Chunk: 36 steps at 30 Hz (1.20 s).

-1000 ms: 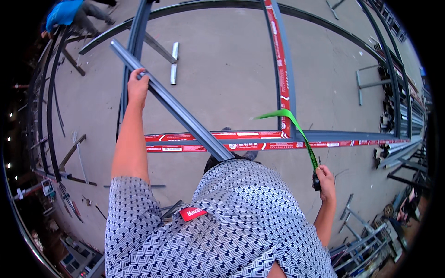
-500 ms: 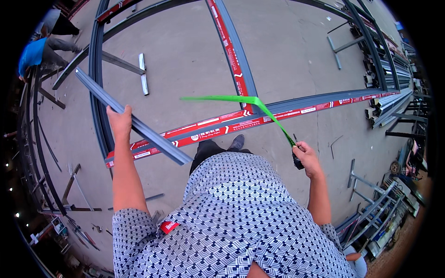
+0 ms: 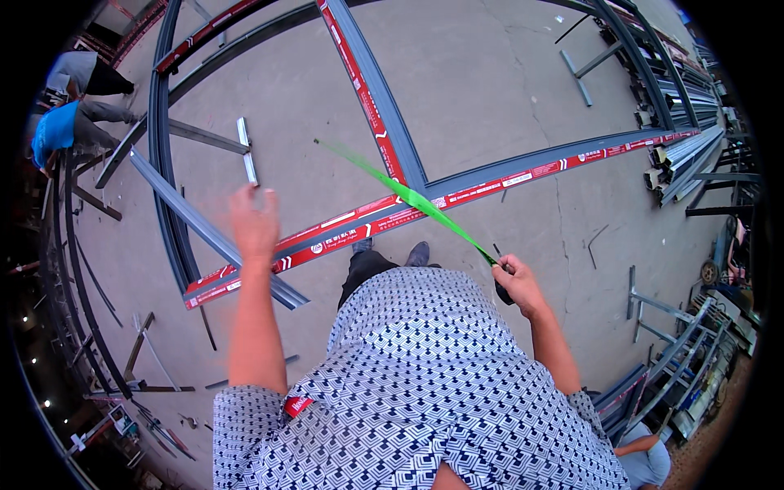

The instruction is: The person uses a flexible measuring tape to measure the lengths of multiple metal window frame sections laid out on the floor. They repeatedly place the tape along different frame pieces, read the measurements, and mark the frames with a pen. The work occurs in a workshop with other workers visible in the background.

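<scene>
My right hand (image 3: 516,282) is closed round a dark tape measure (image 3: 503,292). Its long green blade (image 3: 437,214) stretches up and left, bent slightly, over the frame joint, with the tip in mid-air. My left hand (image 3: 256,224), blurred by motion, is raised with fingers apart and holds nothing. Beside and partly behind that hand and forearm, a loose grey metal profile (image 3: 184,202) lies slanted across the near left corner of a large grey metal frame (image 3: 498,181). Red printed film strips run along the frame's bars.
At far left a person in a blue top (image 3: 59,135) bends over beside another person (image 3: 82,73). Metal profiles (image 3: 682,167) are stacked at right. Metal racks (image 3: 678,335) stand lower right, near a seated person (image 3: 645,457). A short silver piece (image 3: 247,151) lies inside the frame.
My left hand has let go of the grey profile and moved right; the profile now rests on the frame corner. The tape blade has straightened, and my right hand has shifted slightly left.
</scene>
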Available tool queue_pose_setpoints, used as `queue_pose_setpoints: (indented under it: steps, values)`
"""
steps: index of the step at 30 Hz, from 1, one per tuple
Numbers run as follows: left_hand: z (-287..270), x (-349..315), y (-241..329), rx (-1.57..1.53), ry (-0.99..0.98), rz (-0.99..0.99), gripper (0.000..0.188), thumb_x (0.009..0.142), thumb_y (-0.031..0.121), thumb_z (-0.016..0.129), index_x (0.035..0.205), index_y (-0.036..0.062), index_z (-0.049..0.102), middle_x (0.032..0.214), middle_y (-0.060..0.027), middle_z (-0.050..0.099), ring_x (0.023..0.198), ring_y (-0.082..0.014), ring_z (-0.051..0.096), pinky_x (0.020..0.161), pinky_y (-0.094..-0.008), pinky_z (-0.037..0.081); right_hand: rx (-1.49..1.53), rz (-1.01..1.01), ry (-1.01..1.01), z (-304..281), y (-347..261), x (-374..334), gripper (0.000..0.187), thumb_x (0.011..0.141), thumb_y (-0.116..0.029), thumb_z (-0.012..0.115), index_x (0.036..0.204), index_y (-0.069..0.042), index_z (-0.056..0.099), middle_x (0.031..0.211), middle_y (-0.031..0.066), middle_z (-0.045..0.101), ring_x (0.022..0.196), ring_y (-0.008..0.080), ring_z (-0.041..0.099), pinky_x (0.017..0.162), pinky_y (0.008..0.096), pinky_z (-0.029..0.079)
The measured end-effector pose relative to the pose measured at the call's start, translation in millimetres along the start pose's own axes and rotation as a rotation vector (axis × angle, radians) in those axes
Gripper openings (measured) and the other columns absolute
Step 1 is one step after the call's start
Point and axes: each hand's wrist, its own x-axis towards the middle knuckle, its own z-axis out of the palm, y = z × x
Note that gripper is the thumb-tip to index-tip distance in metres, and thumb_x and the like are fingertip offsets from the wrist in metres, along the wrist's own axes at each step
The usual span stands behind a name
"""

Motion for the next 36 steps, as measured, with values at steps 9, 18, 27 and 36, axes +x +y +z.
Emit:
queue_pose_setpoints:
  steps: [9, 18, 27, 36]
  values:
    - [89, -8, 74, -0.430, -0.616, -0.277, 0.064, 0.105, 0.054, 0.055, 0.128, -0.0040, 0.067, 0.116, -0.0246, 0.075, 0.097, -0.0299, 0.075, 0.090, -0.0408, 0.057, -0.206, -0.110, 0.085, -1, -11, -16, 0.026, 0.094, -0.030, 0.072, 0.101, -0.005, 0.067, 0.076, 0.0059, 0.065, 0.073, 0.0131, 0.060, 0.066, 0.0339, 0.051]
    - [128, 22, 94, -0.852, -0.809, -0.813, 0.070, 0.107, 0.050, 0.054, 0.161, 0.0072, 0.038, 0.147, -0.0313, 0.055, 0.117, -0.0380, 0.068, 0.099, -0.0466, 0.056, -0.231, -0.131, 0.110, 6, -13, -22, 0.035, 0.092, -0.041, 0.070, 0.107, -0.010, 0.069, 0.083, 0.0155, 0.072, 0.081, 0.0270, 0.071, 0.076, 0.0407, 0.055]
    - [146, 28, 104, -0.855, -0.764, -0.958, 0.084, 0.104, 0.037, 0.060, 0.159, -0.0087, 0.016, 0.130, -0.0342, 0.060, 0.093, -0.0374, 0.068, 0.079, -0.0441, 0.060, -0.320, -0.261, 0.071, 2, -19, -14, 0.040, 0.093, -0.047, 0.063, 0.112, -0.012, 0.070, 0.106, 0.0196, 0.075, 0.102, 0.0416, 0.071, 0.089, 0.0494, 0.055]
    - [153, 48, 59, -1.401, -0.369, -0.907, 0.027, 0.101, 0.030, 0.070, 0.115, 0.0086, 0.062, 0.104, -0.0067, 0.066, 0.097, -0.0218, 0.064, 0.081, -0.0350, 0.054, -0.270, -0.239, 0.016, -9, -16, 3, 0.039, 0.091, -0.044, 0.065, 0.110, -0.010, 0.069, 0.101, 0.0199, 0.074, 0.097, 0.0394, 0.070, 0.084, 0.0485, 0.054]
